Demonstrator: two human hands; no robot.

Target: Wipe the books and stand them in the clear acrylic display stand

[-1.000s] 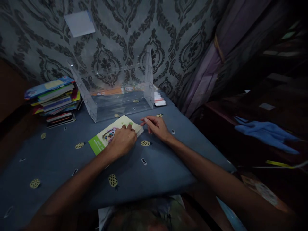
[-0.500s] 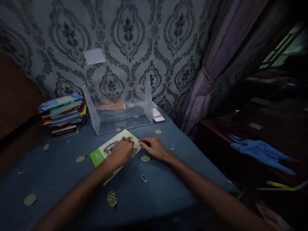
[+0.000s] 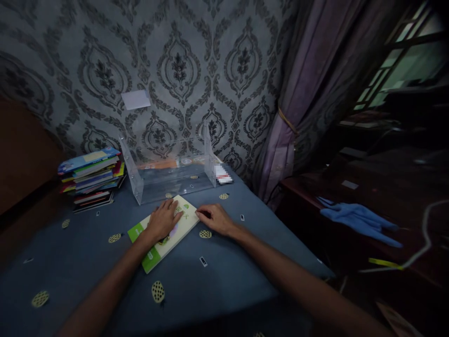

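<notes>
A thin book (image 3: 188,219) with a pale cover and a green band lies closed and slanted on the blue tablecloth. Flat across its cover rests my left hand (image 3: 163,220), fingers stretched out. My right hand (image 3: 216,219) has thumb and forefinger pinched at the book's far right corner. Just behind the book stands a clear plastic rack (image 3: 140,189) with upright side panels. To the rack's left is an uneven stack of books (image 3: 91,175).
The table (image 3: 224,285) ends at right beside a dark red surface holding a blue glove (image 3: 358,220) and a yellow strip (image 3: 385,264). A tied purple curtain (image 3: 280,145) hangs by the wall. Behind the rack's right side lies a blurred white item (image 3: 223,174).
My left hand has slid left over the cover, away from the right edge, and its fingers have straightened. My right hand stays at the corner. The camera view has shifted slightly.
</notes>
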